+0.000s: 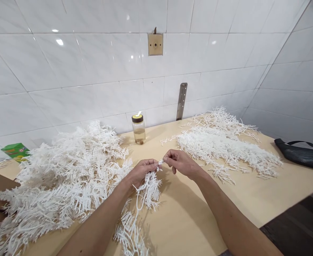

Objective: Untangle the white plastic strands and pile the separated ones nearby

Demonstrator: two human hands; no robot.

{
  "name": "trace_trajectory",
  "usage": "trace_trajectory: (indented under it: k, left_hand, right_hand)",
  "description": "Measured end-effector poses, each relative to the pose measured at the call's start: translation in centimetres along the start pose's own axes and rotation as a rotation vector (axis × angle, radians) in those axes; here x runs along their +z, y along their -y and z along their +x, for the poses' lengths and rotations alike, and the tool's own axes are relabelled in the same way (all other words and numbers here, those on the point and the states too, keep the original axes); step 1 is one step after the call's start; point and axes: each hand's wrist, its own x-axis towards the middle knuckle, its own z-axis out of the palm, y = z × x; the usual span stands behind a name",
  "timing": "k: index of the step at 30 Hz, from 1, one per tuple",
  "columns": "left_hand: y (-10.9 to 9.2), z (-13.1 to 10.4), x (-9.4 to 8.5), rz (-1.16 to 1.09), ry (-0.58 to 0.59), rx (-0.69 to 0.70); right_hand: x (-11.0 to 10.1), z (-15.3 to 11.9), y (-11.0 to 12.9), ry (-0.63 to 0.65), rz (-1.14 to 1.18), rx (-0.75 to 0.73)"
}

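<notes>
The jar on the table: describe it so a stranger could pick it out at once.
Follow the tiled wall down to the wooden table. Between the two white sprig heaps stands the jar: the only clear, upright thing, brown-lidded, holding yellowish liquid.

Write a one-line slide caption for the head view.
Both hands, left hand and right hand, pinch one white plastic sprig between two heaps on a wooden table.

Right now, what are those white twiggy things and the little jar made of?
The white branches in the left hand and right hand look like bendy matte plastic: thin, identical moulded spikes. The jar seems clear glass or plastic, see-through, with a dark lid.
</notes>
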Motion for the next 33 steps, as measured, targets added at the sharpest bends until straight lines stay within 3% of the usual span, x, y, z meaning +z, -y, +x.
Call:
trace_trajectory:
  k: [7, 11, 16, 26, 30, 33]
  left_hand:
    - [0.1, 0.0, 0.4, 0.085, -0.009, 0.052]
    - [-0.1, -0.2, 0.6, 0.172, -0.067, 0.100]
    - [0.1, 0.1, 0.6, 0.156, -0.055, 0.061]
    - [0.2, 0.0, 1.0, 0.036, -0.043, -0.014]
    - [0.6, 0.3, 0.7, 0.062, -0.032, 0.011]
    - [0.9, 0.7, 0.4, 0.102, -0.038, 0.041]
  right_hand:
    - [-0.1, -0.3, 0.4, -0.040, -0.019, -0.069]
    - [0.0, -0.2, 0.7, -0.105, -0.123, -0.143]
    - [0.3, 0.1, 0.4, -0.138, -0.322, -0.288]
    - [0.8, -0.3, 1.0, -0.082, -0.391, -0.245]
    - [1.4, -0.1, 0.7, -0.117, -0.468, -0.234]
    - [1.9, 0.1, 0.3, -0.156, -0.554, -0.304]
